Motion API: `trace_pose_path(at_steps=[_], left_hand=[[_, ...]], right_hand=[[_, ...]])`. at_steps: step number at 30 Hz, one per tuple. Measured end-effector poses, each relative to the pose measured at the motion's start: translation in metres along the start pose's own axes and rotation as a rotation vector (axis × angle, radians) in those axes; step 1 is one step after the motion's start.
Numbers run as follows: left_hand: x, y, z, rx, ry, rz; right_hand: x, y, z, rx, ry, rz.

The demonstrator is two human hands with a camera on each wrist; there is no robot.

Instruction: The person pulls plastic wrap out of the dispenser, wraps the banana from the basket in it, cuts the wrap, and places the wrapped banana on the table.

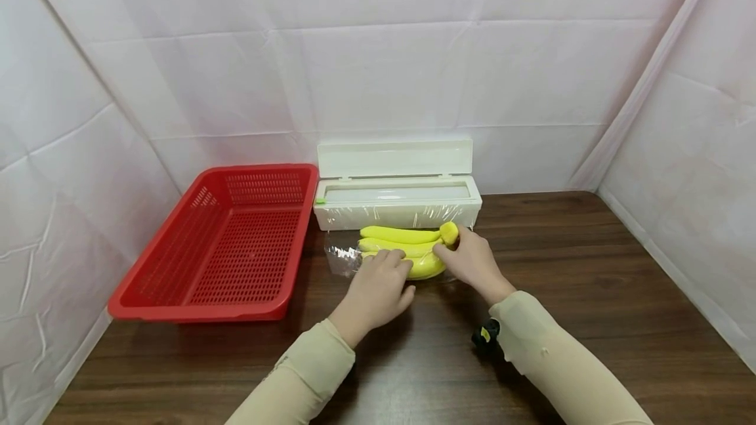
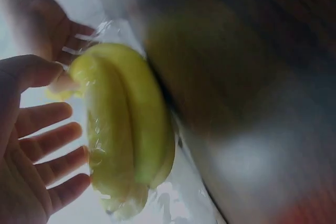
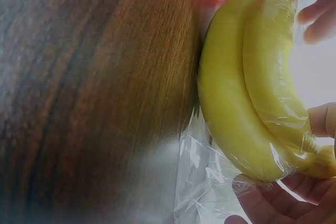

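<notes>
A bunch of yellow bananas [image 1: 401, 244] lies on a sheet of clear cling film [image 1: 342, 260] in front of the white film dispenser [image 1: 398, 213]. Film also covers part of the bananas, glossy and wrinkled in the right wrist view. My left hand [image 1: 376, 286] rests at the near side of the bunch; its fingers [image 2: 50, 140] look spread and nearly straight in the left wrist view. At the stem end, my right hand [image 1: 475, 262] grips the bunch, thumb on one side and fingers [image 3: 273, 200] on the other.
The dispenser's lid [image 1: 396, 159] stands raised, and a small green piece [image 1: 321, 201] sits at its left end. A red plastic basket [image 1: 289, 281] stands on the left of the dark wooden table [image 1: 590, 307]. White cloth walls [image 1: 378, 71] enclose the back and sides.
</notes>
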State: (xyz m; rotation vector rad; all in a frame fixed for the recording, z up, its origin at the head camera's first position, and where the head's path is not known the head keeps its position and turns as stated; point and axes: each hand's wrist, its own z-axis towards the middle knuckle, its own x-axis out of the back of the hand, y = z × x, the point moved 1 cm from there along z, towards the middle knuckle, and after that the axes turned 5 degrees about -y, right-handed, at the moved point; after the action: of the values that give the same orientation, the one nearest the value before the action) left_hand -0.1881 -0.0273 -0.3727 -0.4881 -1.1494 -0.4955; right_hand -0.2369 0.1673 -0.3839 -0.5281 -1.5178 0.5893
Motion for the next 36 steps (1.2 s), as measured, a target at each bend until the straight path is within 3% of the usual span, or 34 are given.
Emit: trace_pose_path(at_steps=[3,6,12,27,36], left_hand=[[-0.004,0.005,0.001,0.017,-0.096,0.024],[-0.006,0.007,0.002,0.029,-0.119,0.049],[-0.009,0.006,0.004,0.025,-0.108,0.078],[-0.020,0.002,0.013,0.026,-0.112,0.121],[-0.021,0.000,0.017,0.023,-0.045,0.155]], right_hand=[[-0.001,0.001,0.000,-0.002,-0.006,0.007],[-0.001,0.002,0.002,0.005,0.001,0.008],[0.000,0.004,0.008,0.033,0.009,-0.004],[0.008,0.010,0.015,0.105,-0.109,0.026],[0.017,0.008,0.022,0.109,-0.165,0.024]])
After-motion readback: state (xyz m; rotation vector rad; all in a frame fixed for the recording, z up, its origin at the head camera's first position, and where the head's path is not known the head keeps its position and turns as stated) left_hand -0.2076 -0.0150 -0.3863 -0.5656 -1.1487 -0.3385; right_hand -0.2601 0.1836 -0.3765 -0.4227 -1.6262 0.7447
